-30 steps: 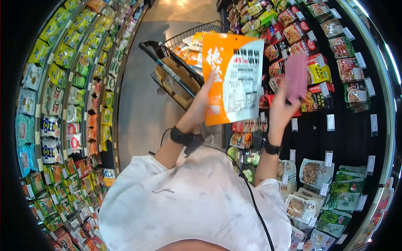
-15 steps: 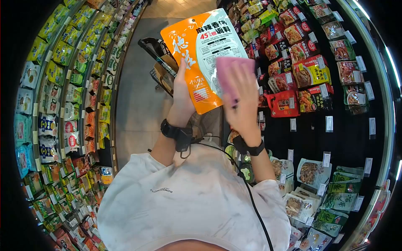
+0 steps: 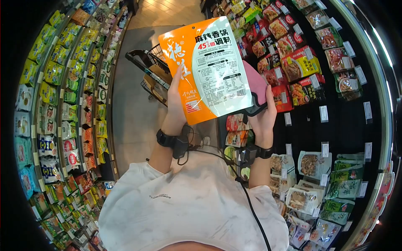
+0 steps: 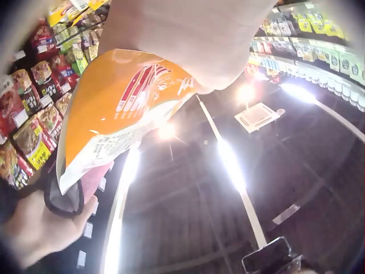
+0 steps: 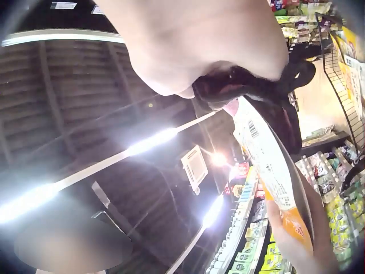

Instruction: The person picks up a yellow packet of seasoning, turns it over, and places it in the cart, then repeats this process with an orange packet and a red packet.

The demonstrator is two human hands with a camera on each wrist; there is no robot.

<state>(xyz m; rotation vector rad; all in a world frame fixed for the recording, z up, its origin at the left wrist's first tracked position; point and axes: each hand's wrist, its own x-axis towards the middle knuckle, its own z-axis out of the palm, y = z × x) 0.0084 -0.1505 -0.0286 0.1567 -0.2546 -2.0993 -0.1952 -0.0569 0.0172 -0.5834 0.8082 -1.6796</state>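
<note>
The orange and white pouch (image 3: 209, 69) is upright before the chest, its printed text facing the head camera. My left hand (image 3: 176, 100) grips its left edge, thumb across the orange front. A pink item with black edging (image 3: 255, 81) shows from behind the pouch's right side, and my right hand (image 3: 264, 119) holds it there by the lower right corner. In the left wrist view the pouch (image 4: 125, 94) hangs from my left hand (image 4: 194, 40), with my right hand (image 4: 45, 228) at the black edging. The right wrist view shows the black part (image 5: 251, 85) beneath my right hand (image 5: 211, 43).
A shopping cart (image 3: 155, 79) with a cardboard box inside stands in the aisle beyond the left hand. Shelves of packets (image 3: 67, 108) line the left; red packets (image 3: 301, 62) and mushroom packs (image 3: 310, 164) fill the right rack. Black cables run over the white shirt (image 3: 197, 205).
My right hand first came in across the pouch's front with the pink item, then moved to its lower right edge, the item now partly behind. My left hand has kept its grip on the pouch.
</note>
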